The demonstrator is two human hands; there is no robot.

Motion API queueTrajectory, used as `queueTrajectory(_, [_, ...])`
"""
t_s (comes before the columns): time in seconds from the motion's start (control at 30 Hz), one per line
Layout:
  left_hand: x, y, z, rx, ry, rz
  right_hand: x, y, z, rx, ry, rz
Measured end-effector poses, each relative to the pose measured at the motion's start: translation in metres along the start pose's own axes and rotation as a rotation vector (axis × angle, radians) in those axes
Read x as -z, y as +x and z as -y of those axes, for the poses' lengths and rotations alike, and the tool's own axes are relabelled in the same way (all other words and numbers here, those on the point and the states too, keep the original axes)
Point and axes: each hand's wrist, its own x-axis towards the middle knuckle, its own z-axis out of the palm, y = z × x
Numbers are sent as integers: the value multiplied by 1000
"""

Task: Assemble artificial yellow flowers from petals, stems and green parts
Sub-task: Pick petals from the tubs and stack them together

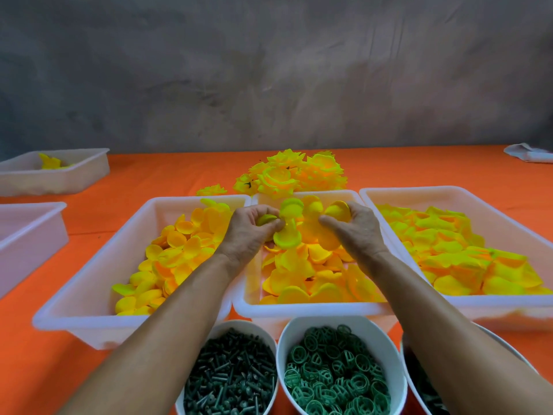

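My left hand (250,232) pinches a small cluster of yellow-green petals (288,226) above the middle white tray (311,307). My right hand (354,227) grips a yellow petal piece (337,211) just to the right of that cluster, fingers curled round it. Both hands hover over the loose yellow petals (311,274) that fill the middle tray. A pile of finished yellow flowers (294,175) lies on the orange cloth behind the trays. At the front stand a bowl of dark green stems (230,381) and a bowl of green ring parts (335,369).
A left tray (89,319) and a right tray (466,196) hold more yellow petals. A third bowl (419,381) sits partly under my right forearm. Two more white trays (59,175) stand at the far left, one with a yellow flower. A white cloth (529,153) lies far right.
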Motion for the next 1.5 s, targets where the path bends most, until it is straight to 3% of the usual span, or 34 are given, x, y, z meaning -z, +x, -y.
queueTrajectory(0.23, [3,0,-2,11,-33,-10,-1,-2,4,-53,-24,20])
queueTrajectory(0.6, [3,0,-1,13,-35,24,0,-3,1,-218,96,206])
queueTrajectory(0.87, [1,-1,-2,3,-29,52,0,2,-16,-248,-430,278])
queueTrajectory(1.0, [2,-1,-2,12,-37,88,0,1,-12,-63,-600,203])
queueTrajectory(1.03, [2,-1,-2,12,-37,94,0,1,-9,41,-567,158])
queueTrajectory(1.1, [2,-1,-2,7,-40,100,1,-2,0,141,-272,149])
queueTrajectory(1.2, [3,-1,-1,-9,-68,105,4,-10,11,15,240,387])
queueTrajectory(1.33, [3,0,-1,-20,-68,124,3,-13,13,-45,334,603])
queueTrajectory(1.5, [0,0,-1,-19,-36,79,4,-9,9,-197,481,532])
